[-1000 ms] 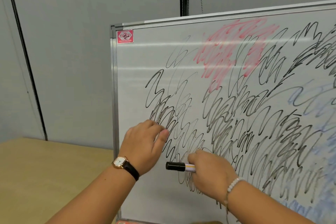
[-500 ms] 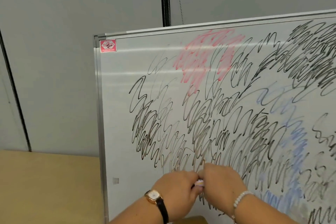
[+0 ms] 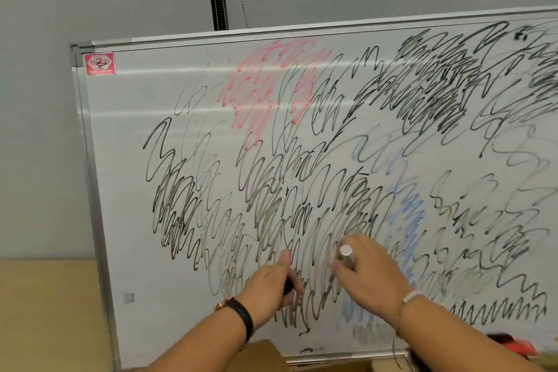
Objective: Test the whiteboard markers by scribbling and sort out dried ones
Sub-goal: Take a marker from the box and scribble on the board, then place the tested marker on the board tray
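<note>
While right hand (image 3: 370,276) grips marker (image 3: 346,255) low on board (image 3: 126,190), near bottom edge, left hand (image 3: 267,285) curls round black cap (image 3: 289,284) just beside. Marker likely light, stiff, smooth barrel, maybe slippery; hold best at mid-barrel, near tip for pressure. Tip hidden behind hand.

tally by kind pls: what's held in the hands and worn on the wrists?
marker: 1, in right hand
black cap: 1, in left hand
wristwatch: 1, left wrist
bead bracelet: 1, right wrist
Total: 4
</note>
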Demonstrator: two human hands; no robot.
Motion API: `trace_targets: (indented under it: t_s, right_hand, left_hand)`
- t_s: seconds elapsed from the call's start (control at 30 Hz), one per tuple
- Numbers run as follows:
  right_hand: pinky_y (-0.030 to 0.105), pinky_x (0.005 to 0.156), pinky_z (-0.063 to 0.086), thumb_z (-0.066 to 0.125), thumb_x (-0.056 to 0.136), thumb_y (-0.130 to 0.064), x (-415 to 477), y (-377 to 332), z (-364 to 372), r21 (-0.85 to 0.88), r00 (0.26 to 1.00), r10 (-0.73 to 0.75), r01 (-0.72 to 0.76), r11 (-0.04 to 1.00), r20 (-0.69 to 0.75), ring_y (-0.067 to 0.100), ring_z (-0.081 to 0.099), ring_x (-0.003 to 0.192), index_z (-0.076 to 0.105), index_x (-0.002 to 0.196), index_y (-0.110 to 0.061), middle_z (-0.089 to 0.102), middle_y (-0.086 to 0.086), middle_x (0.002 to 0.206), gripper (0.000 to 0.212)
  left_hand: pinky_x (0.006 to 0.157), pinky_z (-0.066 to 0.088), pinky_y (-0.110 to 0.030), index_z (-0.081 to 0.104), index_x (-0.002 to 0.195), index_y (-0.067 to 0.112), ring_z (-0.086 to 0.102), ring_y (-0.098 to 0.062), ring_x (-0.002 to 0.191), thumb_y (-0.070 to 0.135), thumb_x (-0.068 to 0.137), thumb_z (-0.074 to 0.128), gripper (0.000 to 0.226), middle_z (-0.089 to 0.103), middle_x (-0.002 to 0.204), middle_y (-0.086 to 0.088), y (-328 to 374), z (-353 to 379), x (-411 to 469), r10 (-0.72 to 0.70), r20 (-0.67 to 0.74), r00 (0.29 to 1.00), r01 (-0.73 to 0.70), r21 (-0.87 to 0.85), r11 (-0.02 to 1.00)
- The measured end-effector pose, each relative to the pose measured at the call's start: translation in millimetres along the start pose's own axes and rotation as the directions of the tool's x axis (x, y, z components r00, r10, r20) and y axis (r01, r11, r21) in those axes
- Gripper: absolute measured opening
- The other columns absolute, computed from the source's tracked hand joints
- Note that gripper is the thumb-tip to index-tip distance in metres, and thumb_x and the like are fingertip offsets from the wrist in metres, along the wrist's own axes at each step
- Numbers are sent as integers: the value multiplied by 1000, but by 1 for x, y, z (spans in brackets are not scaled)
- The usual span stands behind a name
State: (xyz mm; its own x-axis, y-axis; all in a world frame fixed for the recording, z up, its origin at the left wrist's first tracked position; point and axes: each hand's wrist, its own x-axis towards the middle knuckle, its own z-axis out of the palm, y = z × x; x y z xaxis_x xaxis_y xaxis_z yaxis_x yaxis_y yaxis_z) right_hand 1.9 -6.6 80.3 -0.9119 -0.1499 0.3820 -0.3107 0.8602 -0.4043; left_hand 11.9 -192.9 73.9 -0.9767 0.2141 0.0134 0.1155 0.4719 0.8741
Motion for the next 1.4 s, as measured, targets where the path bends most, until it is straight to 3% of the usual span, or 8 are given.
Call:
trace_targets:
  t_s: [0.1,0.17,0.37,0.63,0.77,0.83,1.03,1.4]
  right_hand:
    - [29,56,42,51,93,-43,-7,-4,-26,623,979,161,-203,755,124,14,51,56,52,76,-13,65,-5,63,35]
    - [24,47,34,57,92,-34,-13,-5,-37,757,975,138,-222,614,174,11,41,47,51,75,-10,54,-7,51,31]
    - [23,42,32,66,87,-16,-20,20,-49,830,970,146,-241,503,193,14,40,45,53,75,-8,50,6,53,20]
    - [24,45,39,74,81,-18,-37,67,-60,829,926,93,-371,420,367,14,46,49,57,79,-8,56,10,61,19]
    - [25,49,46,73,78,-28,-37,100,-83,832,896,183,-445,331,405,14,52,53,59,88,-7,57,7,69,27]
    - [25,53,49,71,83,-16,-36,119,-96,832,909,229,-412,372,348,15,55,54,62,88,-3,58,8,68,17]
    - [16,47,40,63,90,-13,-45,145,-96,432,966,122,-212,877,227,5,49,47,67,82,-16,57,-4,59,10]
    - [23,59,43,57,93,-27,-64,237,-96,271,897,80,-214,938,435,8,48,59,65,92,-27,63,-5,77,8]
  left_hand:
    - [46,32,-14,68,83,10,39,-5,43,50,99,7,74,49,56,1,9,16,6,6,40,999,-1,-133,991]
    - [49,30,-19,71,81,15,38,-8,47,54,97,7,77,50,54,3,15,31,11,5,52,999,3,-167,986]
    - [52,30,-20,68,73,18,35,-9,48,54,99,10,73,45,53,5,33,63,23,39,57,998,-29,-175,984]
    - [47,30,-12,53,70,14,33,-1,43,38,102,29,47,43,46,12,58,106,33,161,120,980,-151,-86,985]
    - [62,39,-22,58,71,19,44,-7,58,42,100,39,41,52,65,5,56,123,41,158,109,981,-158,-8,987]
    - [63,38,-28,58,68,22,44,-14,61,52,95,38,45,51,67,1,51,128,47,176,62,983,-181,104,978]
    - [51,31,-26,54,69,25,37,-7,45,43,100,32,42,45,57,6,62,170,54,215,47,976,-218,330,918]
    - [63,35,-23,56,101,21,42,-6,70,39,102,29,32,47,79,10,64,242,61,369,145,918,-381,580,720]
